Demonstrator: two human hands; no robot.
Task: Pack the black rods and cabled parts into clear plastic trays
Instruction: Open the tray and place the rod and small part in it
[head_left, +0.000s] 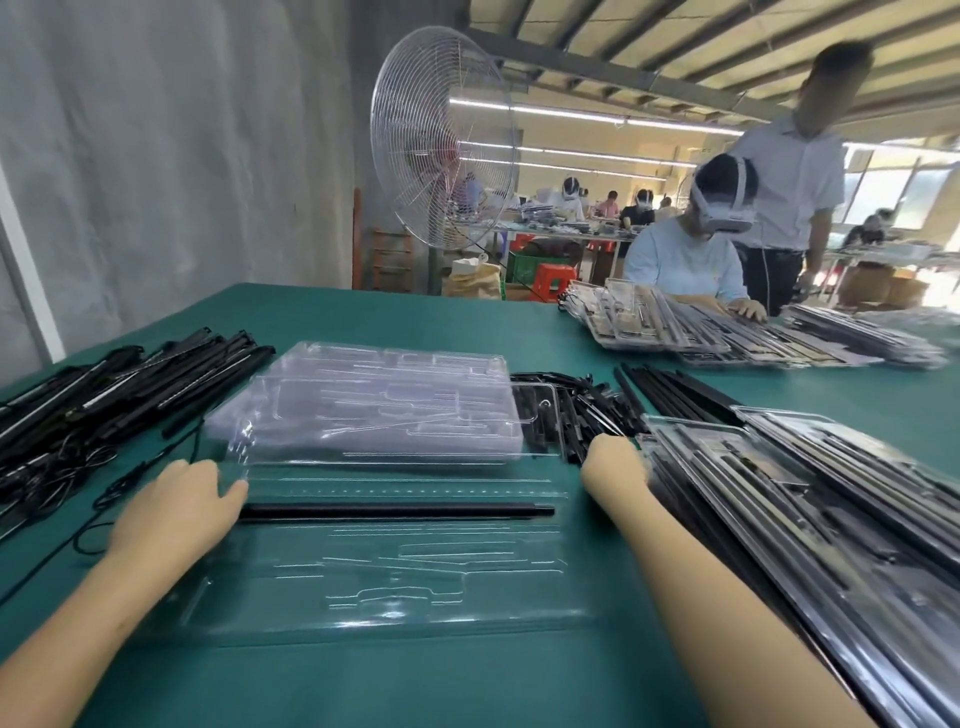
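Centrally, near the front edge of the table, a black rod lay in the clear tray: probably light, stiff, best pinched mid-length. The left hand rested relaxed at its left end; the right hand, grip hidden, reached the loose rods.

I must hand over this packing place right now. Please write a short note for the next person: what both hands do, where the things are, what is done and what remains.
Left hand: rests on the left end of the one black rod lying in the front tray.
Right hand: reaches into the black parts beside the packed trays; its fingers are hidden.
Supplies: cabled parts at far left, empty trays stacked behind, loose rods right of the middle.
Done: one rod is in the tray.
Left: its other slots look unfilled.
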